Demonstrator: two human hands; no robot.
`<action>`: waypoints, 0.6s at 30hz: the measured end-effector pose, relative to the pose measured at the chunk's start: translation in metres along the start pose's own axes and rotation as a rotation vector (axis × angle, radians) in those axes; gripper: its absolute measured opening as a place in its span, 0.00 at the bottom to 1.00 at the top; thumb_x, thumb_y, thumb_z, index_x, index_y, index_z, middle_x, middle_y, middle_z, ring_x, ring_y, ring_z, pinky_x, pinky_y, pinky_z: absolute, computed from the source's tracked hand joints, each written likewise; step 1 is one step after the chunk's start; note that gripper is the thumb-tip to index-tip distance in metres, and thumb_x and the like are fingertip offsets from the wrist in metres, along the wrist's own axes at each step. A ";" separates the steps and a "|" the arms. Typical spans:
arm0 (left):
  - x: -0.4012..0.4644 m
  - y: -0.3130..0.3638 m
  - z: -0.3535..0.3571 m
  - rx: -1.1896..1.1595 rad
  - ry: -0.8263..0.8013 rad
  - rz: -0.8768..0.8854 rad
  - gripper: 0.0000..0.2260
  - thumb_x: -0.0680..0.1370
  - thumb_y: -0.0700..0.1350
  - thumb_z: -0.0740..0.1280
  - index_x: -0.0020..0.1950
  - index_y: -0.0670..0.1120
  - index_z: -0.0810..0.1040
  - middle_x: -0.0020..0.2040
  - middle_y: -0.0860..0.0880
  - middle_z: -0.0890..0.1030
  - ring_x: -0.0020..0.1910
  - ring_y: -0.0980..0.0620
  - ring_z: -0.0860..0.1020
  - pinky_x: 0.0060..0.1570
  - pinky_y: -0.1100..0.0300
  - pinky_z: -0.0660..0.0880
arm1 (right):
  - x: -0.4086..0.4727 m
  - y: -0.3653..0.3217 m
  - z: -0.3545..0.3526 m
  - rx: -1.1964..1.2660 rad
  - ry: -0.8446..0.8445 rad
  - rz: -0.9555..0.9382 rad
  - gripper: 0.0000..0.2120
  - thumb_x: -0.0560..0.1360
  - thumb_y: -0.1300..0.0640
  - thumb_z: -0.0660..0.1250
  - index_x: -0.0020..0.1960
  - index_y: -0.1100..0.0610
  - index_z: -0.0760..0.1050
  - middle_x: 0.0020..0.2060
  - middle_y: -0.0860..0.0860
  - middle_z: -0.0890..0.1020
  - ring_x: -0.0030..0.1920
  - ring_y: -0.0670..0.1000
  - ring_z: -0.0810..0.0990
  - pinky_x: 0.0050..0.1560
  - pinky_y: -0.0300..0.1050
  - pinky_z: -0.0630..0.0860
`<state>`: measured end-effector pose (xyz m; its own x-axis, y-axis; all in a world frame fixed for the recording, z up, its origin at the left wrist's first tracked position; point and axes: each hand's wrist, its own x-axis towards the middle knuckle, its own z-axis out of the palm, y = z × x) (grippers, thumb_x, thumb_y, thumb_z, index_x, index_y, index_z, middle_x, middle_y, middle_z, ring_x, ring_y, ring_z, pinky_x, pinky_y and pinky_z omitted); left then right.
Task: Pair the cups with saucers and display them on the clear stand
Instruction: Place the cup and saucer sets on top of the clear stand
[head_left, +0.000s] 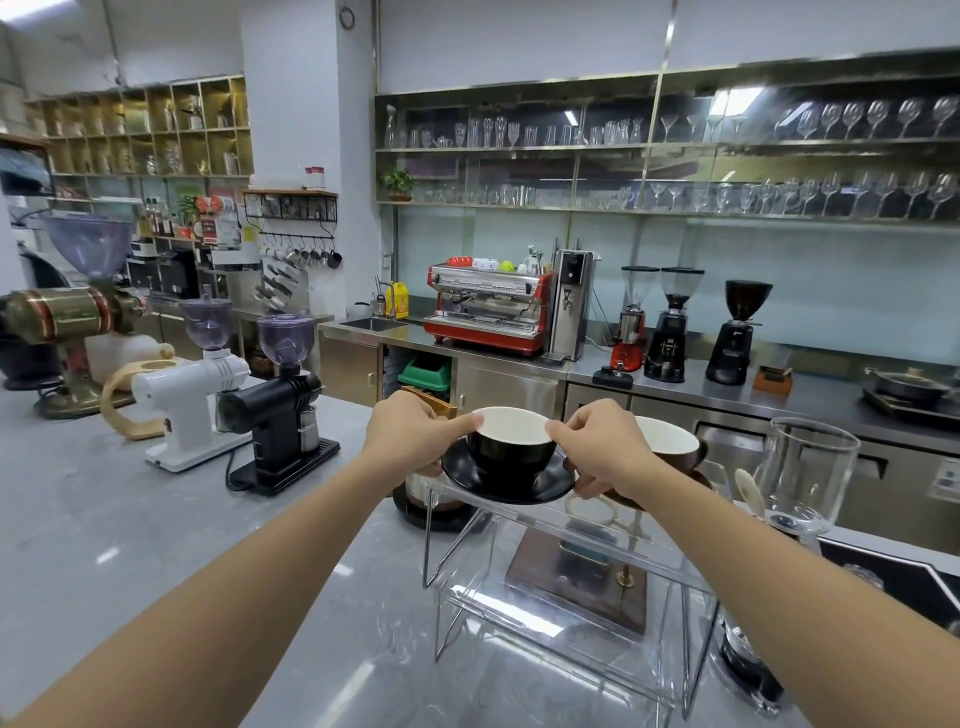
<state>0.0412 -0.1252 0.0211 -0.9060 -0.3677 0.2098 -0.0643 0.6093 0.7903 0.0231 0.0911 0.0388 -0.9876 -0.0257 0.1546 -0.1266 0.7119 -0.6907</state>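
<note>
The right hand (602, 449) is covering most of the brown cup (670, 441) and its saucer (698, 480) behind it; only the white inside and a strip of glossy rim are showing. The stand (566, 566) is clear, so its edges are hard to trace against the grey marbled table (156, 519). Both hands are holding the black cup (511, 452) on its round black saucer (506, 486) at the stand's top left edge: the left hand (415, 439) is closing its fingers (457, 423) on the cup's rim and saucer edge, and the right is doing the same opposite. The lower step is lying bare. A glass vessel (810, 470) is crowding the right side.
</note>
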 end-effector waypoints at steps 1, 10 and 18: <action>-0.002 0.001 0.000 0.048 0.033 0.055 0.26 0.69 0.65 0.76 0.32 0.41 0.84 0.29 0.45 0.85 0.27 0.51 0.85 0.39 0.52 0.86 | 0.000 0.000 0.000 -0.017 0.020 -0.021 0.17 0.77 0.50 0.65 0.43 0.64 0.82 0.35 0.59 0.86 0.27 0.58 0.85 0.33 0.52 0.85; -0.024 0.014 -0.001 0.217 0.182 0.496 0.17 0.74 0.61 0.73 0.49 0.48 0.86 0.44 0.53 0.86 0.45 0.52 0.83 0.44 0.56 0.80 | -0.010 0.004 -0.010 -0.140 0.245 -0.270 0.05 0.72 0.53 0.70 0.38 0.49 0.79 0.35 0.43 0.82 0.42 0.48 0.81 0.40 0.42 0.76; -0.043 0.026 0.023 0.335 0.169 0.834 0.21 0.80 0.57 0.66 0.69 0.48 0.79 0.74 0.46 0.75 0.78 0.44 0.67 0.79 0.39 0.54 | -0.026 0.019 -0.022 -0.263 0.409 -0.583 0.08 0.73 0.52 0.70 0.50 0.52 0.81 0.50 0.47 0.83 0.58 0.51 0.78 0.68 0.54 0.68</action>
<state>0.0694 -0.0776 0.0194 -0.6419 0.2016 0.7398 0.4415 0.8860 0.1416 0.0485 0.1209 0.0368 -0.6484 -0.2229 0.7279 -0.5407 0.8080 -0.2342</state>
